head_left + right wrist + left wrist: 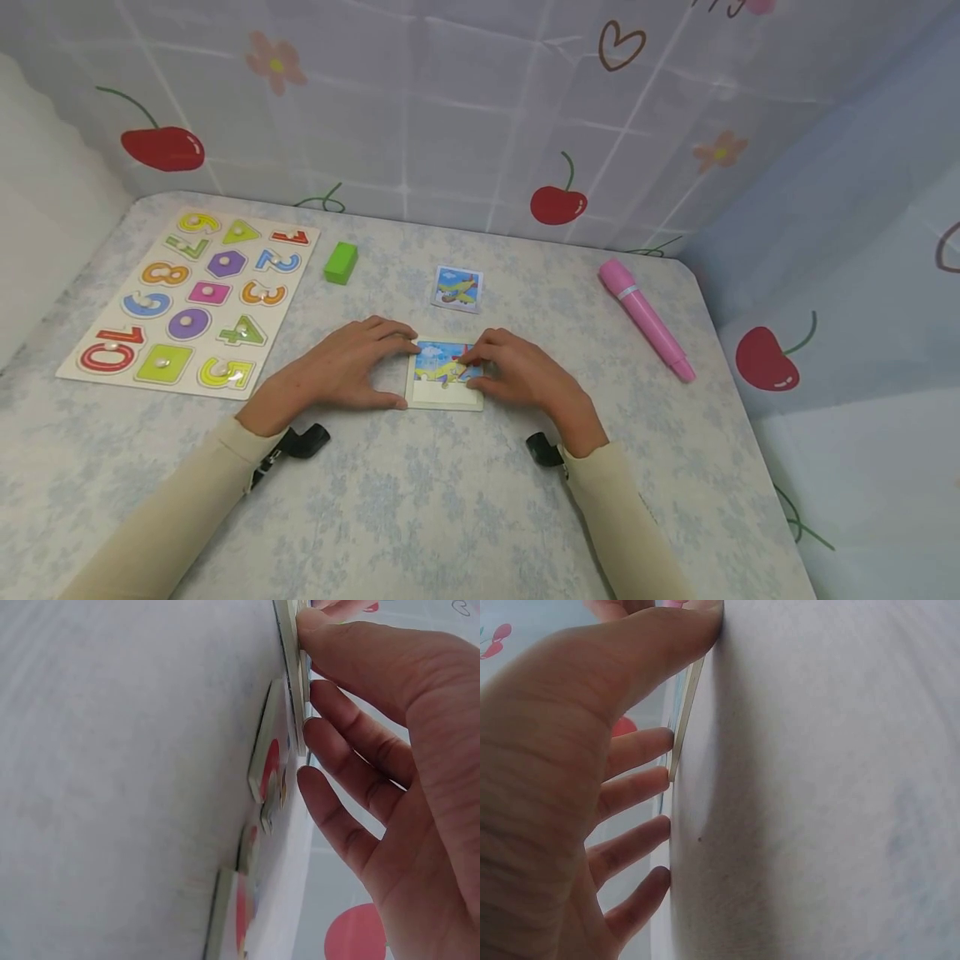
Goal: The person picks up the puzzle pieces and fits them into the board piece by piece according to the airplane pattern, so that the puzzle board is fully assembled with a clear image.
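Cream and probably wooden, the airplane jigsaw tray (431,395) lay on the tabletop (420,517) in the head view, likely light, stiff and apt to slide. The left hand (348,364) sat at its nine o'clock, the right hand (525,371) at three. In the left wrist view, spread fingers (634,787) met its thin edge, a sound place to brace. The right wrist view showed slightly bent fingers (345,757), any pinch unclear; loose jigsaw pieces (264,757) at the tray's seven o'clock looked rigid, best taken by their sides.
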The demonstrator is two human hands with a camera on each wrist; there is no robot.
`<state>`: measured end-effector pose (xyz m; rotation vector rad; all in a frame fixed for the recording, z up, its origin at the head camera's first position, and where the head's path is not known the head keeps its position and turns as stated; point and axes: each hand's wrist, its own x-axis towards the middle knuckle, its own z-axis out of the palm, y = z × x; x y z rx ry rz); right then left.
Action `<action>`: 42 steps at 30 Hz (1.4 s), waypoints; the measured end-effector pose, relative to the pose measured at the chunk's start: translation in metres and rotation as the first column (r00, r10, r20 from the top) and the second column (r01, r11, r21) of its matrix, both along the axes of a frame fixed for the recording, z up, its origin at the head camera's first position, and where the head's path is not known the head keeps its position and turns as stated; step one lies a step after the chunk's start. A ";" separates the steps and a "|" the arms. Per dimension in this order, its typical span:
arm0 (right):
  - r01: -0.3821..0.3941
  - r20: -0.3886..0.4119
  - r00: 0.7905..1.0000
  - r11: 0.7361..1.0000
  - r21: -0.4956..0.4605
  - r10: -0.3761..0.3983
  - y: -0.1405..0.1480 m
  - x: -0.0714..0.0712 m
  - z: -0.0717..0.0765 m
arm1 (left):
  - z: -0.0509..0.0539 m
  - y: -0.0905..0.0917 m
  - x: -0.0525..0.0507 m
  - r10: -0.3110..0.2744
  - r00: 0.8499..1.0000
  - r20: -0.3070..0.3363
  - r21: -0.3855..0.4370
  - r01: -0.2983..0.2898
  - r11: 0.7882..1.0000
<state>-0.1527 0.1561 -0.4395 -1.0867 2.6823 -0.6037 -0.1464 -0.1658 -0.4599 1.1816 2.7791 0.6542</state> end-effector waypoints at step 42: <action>-0.021 -0.025 0.999 1.000 -0.016 0.020 -0.004 0.001 0.000 | 0.002 0.001 0.002 0.006 1.000 -0.004 -0.004 -0.006 1.000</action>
